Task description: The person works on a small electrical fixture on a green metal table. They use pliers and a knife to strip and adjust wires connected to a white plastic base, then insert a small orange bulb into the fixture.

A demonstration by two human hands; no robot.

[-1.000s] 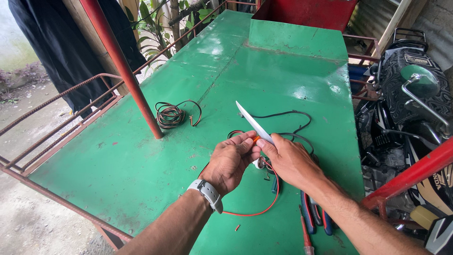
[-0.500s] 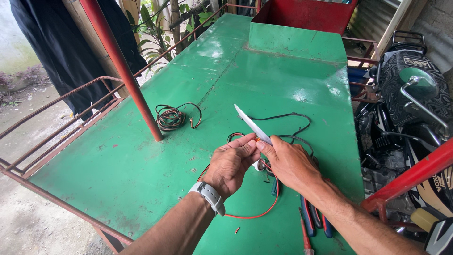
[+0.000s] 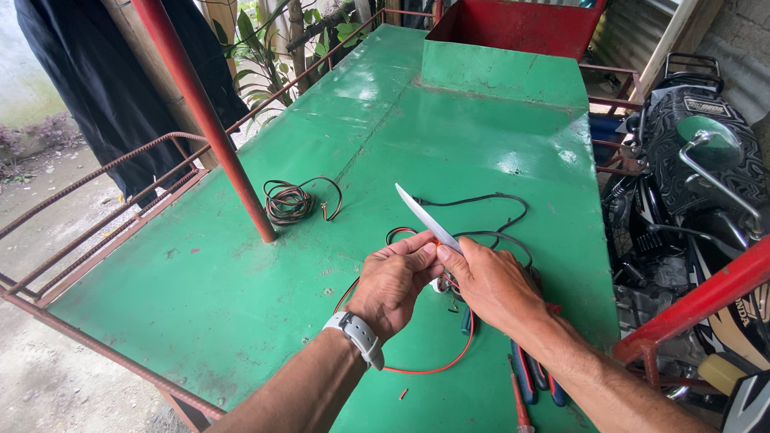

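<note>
Gripping a knife (image 3: pixel 425 216), the right hand (image 3: pixel 493 285) meets the left hand (image 3: pixel 393 281), fingers pinching wire (image 3: pixel 437 365) over the green surface (image 3: pixel 241 297), a motorbike (image 3: pixel 698 168) alongside.

Both hands (image 3: pixel 449 281) hide the knife (image 3: pixel 427 218) handle and the wire between them.

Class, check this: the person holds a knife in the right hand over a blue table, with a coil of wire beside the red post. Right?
Not quite. The head view shows the table is green, not blue. The right hand does hold the knife, and the coil of wire lies beside the red post.
</note>
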